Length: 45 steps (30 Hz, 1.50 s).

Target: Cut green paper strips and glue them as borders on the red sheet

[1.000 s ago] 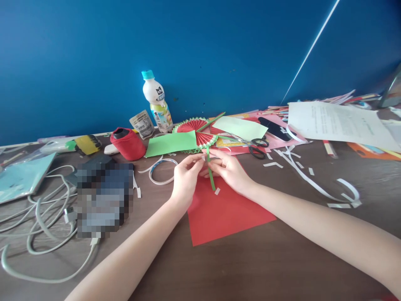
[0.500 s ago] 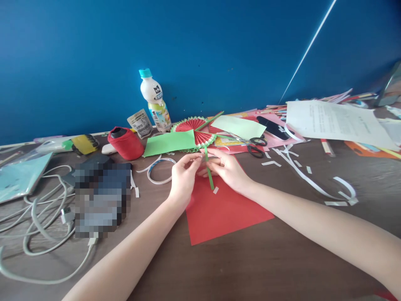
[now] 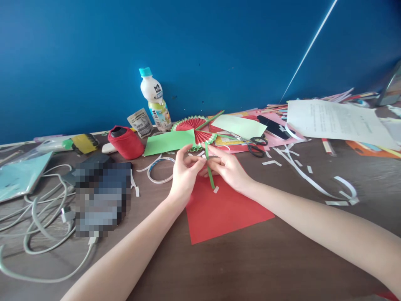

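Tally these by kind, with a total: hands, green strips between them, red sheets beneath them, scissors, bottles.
Left hand and right hand: 2
Green strip between them: 1
Red sheet beneath: 1
Scissors: 1 pair
Bottle: 1
Total: 6

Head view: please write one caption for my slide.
Left hand and right hand meet at a green strip over red paper, scissors lying beyond.

The right hand point(image 3: 231, 171) partly hides the red sheet point(image 3: 228, 209).
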Each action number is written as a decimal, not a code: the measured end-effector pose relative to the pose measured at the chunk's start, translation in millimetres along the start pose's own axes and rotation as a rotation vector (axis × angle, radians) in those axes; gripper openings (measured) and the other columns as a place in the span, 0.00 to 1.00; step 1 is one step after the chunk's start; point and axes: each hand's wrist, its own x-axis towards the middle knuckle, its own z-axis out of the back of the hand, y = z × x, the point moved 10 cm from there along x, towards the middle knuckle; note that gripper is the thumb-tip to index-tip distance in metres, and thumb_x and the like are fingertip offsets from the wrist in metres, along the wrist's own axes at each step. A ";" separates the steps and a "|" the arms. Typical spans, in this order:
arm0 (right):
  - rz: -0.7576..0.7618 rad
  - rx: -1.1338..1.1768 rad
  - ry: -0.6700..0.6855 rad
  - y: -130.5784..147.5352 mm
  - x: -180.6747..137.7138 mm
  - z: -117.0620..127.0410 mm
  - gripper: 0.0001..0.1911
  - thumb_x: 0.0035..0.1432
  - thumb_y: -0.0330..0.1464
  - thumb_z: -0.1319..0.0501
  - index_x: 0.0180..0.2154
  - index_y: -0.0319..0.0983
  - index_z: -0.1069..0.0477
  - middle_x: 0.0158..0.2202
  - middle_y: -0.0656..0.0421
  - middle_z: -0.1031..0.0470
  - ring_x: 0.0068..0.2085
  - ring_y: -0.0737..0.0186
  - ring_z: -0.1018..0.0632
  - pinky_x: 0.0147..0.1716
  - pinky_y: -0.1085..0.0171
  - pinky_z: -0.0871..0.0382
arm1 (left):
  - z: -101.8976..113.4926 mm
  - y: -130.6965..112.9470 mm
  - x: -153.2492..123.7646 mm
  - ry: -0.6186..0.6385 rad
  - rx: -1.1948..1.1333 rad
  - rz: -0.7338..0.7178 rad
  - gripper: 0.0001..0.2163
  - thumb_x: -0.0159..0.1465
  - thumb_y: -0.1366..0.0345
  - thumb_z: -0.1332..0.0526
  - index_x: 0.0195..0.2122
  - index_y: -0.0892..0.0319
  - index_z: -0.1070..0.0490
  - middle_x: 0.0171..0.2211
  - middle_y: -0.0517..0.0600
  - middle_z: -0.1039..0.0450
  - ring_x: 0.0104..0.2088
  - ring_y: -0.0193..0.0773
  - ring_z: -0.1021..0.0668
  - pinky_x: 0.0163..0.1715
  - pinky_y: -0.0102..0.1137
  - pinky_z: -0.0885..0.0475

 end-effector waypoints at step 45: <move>0.022 -0.047 0.056 1.3 -3.3 -5.8 0.31 0.57 0.30 0.45 0.61 0.44 0.48 0.28 0.62 0.21 0.33 0.57 0.20 0.39 0.53 0.25 | -8.4 10.9 1.2 0.093 -0.042 0.080 0.09 0.50 0.66 0.35 0.30 0.63 0.31 0.23 0.44 0.32 0.18 0.26 0.32 0.16 0.24 0.36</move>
